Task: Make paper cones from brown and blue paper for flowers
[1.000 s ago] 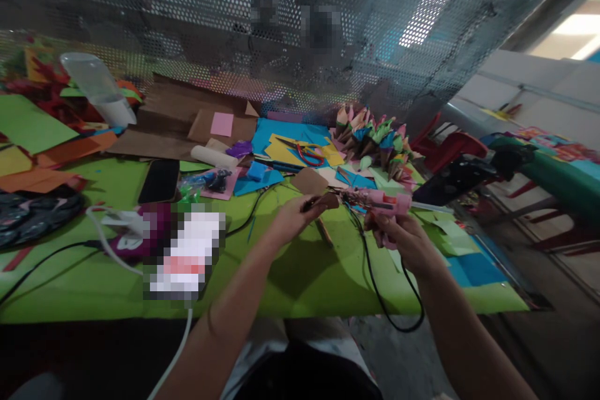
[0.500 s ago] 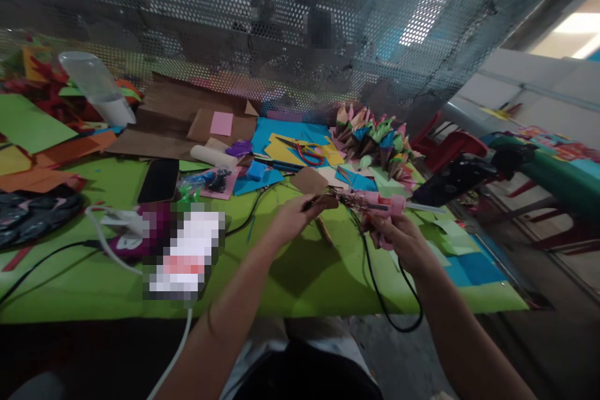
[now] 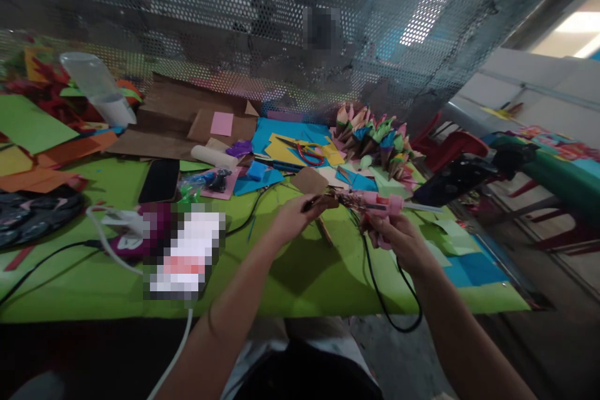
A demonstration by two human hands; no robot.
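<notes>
I see a grey perforated metal screen (image 3: 281, 69) behind a smooth lime-green table (image 3: 337, 300). Above the table, I have the right hand (image 3: 396, 234) gripping a pink pistol-shaped glue gun (image 3: 392, 203); the left hand (image 3: 294, 219) pinches a small brown paper-like piece (image 3: 329, 201) near its tip, contact unclear.

A perforated metal screen (image 3: 210, 31) rises behind a green-covered desk (image 3: 84, 297); red chairs (image 3: 462, 149) stand right, beneath a pale wall (image 3: 501, 78) and bright light (image 3: 579, 28).
</notes>
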